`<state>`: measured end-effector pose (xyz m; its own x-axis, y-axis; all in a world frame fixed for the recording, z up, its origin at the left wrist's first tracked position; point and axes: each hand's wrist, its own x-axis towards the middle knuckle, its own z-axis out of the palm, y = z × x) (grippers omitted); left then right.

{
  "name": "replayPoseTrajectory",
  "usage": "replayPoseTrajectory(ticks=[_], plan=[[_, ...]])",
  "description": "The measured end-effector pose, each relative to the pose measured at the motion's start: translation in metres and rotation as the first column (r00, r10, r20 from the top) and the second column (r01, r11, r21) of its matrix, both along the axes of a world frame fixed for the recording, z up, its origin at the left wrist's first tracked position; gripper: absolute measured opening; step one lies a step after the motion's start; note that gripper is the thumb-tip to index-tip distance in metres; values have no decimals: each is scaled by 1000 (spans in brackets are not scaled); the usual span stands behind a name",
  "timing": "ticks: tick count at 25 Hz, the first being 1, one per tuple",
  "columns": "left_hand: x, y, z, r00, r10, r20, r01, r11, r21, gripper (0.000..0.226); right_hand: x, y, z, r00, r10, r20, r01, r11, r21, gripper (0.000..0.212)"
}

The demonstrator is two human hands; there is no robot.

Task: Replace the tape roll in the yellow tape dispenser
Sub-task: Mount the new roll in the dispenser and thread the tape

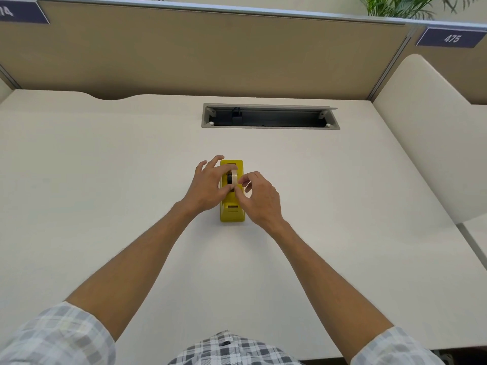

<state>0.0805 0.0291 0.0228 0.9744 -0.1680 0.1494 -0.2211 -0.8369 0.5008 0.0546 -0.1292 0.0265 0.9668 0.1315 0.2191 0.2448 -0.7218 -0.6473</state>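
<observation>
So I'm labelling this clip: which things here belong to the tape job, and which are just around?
Job: yellow tape dispenser; tape roll; left hand; right hand.
Just around: desk; cable tray opening; number sign; plant.

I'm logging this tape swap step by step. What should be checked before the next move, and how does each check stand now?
1. Yellow tape dispenser upright on the desk: ok.
2. Left hand grips the tape roll: ok.
3. Right hand pinches at the roll's side: ok.
4. Roll fully seated in its slot: cannot tell, fingers cover it.
5. Tape end led to the cutter: cannot tell.
</observation>
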Motion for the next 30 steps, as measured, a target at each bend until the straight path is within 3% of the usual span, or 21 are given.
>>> replayPoseTrajectory(ticks=[10, 19, 30], plan=[[-3, 2, -5, 999, -31, 36, 31, 999, -12, 42, -2, 1, 11, 999, 32, 19, -28, 988, -154, 18], [-3, 5, -8, 998, -59, -11, 59, 998, -1, 43, -16, 2, 10, 999, 18, 45, -9, 985, -173, 17], [-3, 2, -4, 997, -80, -18, 81, 989, 126, 45, -25, 4, 13, 996, 37, 86, -8, 949, -315, 16]])
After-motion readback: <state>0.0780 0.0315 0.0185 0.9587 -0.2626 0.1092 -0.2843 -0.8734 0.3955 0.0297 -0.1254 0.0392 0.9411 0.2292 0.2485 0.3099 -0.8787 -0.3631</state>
